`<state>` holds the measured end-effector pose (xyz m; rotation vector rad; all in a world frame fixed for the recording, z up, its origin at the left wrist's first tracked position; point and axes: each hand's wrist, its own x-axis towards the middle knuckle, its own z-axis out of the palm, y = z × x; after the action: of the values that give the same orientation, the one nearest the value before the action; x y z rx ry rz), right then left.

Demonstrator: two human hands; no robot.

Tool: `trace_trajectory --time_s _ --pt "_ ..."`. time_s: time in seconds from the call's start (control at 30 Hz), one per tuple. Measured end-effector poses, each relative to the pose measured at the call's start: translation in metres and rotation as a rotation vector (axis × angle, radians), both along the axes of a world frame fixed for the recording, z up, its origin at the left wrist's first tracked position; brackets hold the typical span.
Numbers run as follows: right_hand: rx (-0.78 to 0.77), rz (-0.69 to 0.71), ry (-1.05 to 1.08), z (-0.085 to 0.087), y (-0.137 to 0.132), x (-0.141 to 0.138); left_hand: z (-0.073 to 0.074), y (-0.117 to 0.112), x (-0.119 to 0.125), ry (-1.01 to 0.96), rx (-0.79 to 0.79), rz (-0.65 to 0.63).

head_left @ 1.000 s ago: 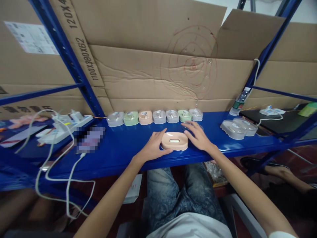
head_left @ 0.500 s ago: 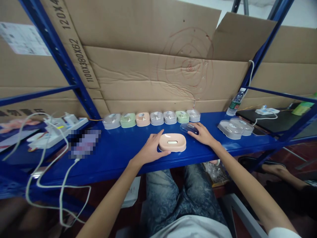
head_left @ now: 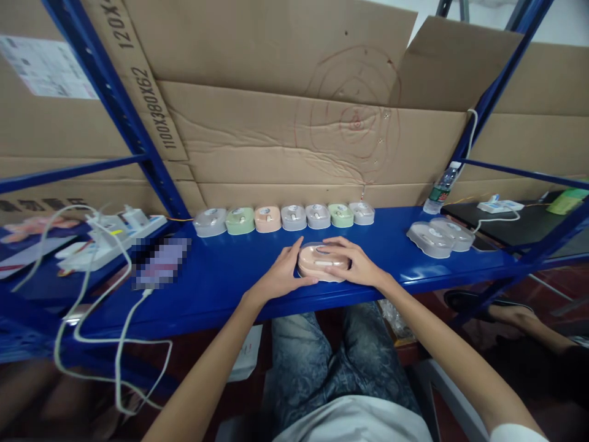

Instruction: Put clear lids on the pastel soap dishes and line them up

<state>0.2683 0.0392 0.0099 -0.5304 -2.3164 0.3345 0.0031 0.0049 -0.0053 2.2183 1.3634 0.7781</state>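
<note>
A pink oval soap box rests near the front edge of the blue shelf, directly before me. Around its left end my left hand is closed, with the thumb in front and the fingers behind. My right hand grips a clear lid from above and the right side. That lid sits over the pink box; whether it is fully seated cannot be made out under the fingers.
Several lidded soap boxes in grey, green and pink line the back. Two more clear-lidded boxes lie at right, near a water bottle. A phone, white cables and power strips occupy the left.
My right hand has carried the clear lid from behind the right end of the pink soap box leftward onto it. My left hand stays at the box's left end.
</note>
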Motion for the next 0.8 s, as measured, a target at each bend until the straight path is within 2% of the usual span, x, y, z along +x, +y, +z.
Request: trace_trajectory --time_s 0.23,0.6,0.7,0.8 --pt "0.065 -0.005 -0.065 -0.001 -0.005 0.003 0.001 -0.001 0.002 -0.019 0.026 -0.019" --pt "0.073 -0.032 -0.205 0.003 -0.014 0.005 -0.002 0.002 0.001 0.010 0.021 -0.027" --pt "0.102 -0.124 -0.272 0.003 -0.018 0.008 -0.001 0.000 0.002 0.032 0.027 -0.031" --pt "0.173 -0.375 -0.350 0.000 -0.015 0.026 0.002 -0.002 0.003 0.027 0.049 -0.041"
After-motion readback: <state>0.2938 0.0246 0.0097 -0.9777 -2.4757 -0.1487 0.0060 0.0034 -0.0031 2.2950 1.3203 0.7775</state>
